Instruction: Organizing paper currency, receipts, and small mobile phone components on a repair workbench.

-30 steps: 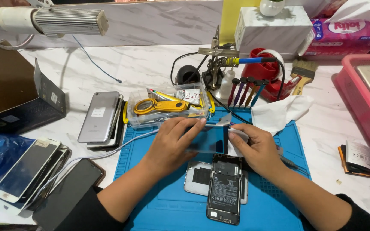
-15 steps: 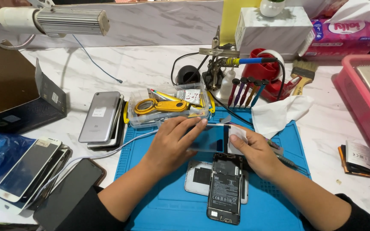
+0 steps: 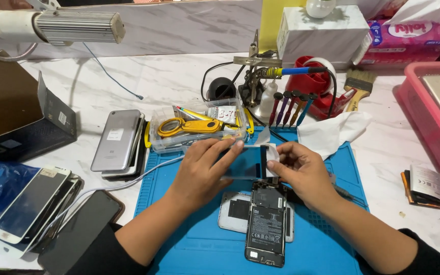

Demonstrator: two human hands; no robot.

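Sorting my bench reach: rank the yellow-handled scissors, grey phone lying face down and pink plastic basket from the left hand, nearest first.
From the left hand:
1. Yellow-handled scissors, just beyond it in the clear box.
2. Grey phone lying face down, to its left.
3. Pink plastic basket, far right edge.

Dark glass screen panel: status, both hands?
Left hand and right hand hold dark glass screen panel flat. Opened black phone lies beneath on blue mat. Nothing obstructing.

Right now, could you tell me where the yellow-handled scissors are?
In the head view, the yellow-handled scissors lie inside the clear plastic tray at the blue mat's far edge, just beyond the left hand.
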